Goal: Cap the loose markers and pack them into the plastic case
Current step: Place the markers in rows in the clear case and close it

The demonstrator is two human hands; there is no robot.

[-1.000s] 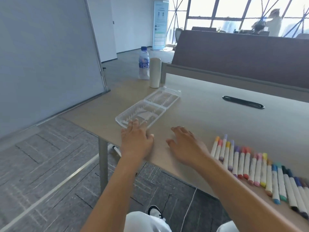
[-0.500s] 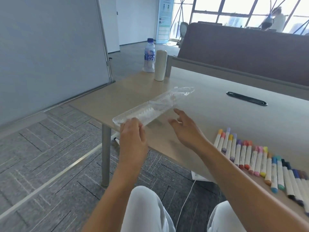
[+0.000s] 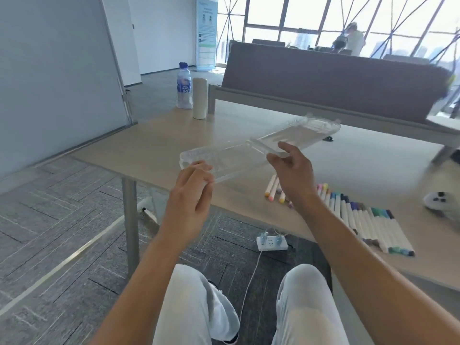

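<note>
1. Nearest us, our left hand [image 3: 190, 195] pinches the near corner of the plastic case [image 3: 249, 151], fingers curled onto its edge, so the grip is closed on thin clear plastic.
2. Our right hand [image 3: 291, 170] holds the case near its middle hinge, thumb and fingers curled round the far edge.
3. The case hangs in the air above the worktop [image 3: 154, 143], opened flat into two shallow, ribbed halves; it looks light, glossy and bendable, and it holds nothing that we can see.
4. To the right, the markers [image 3: 361, 215] lie side by side on the pale wood-look worktop: slim white barrels with coloured ends. Motion blur keeps us from telling which are capped.
5. We judge the task barely begun: no marker is packed, and capping and loading all remain.
6. Further off stand a water bottle [image 3: 184, 85] with a blue cap and a matt off-white cylinder [image 3: 200, 98], just beside each other at the far corner.
</note>
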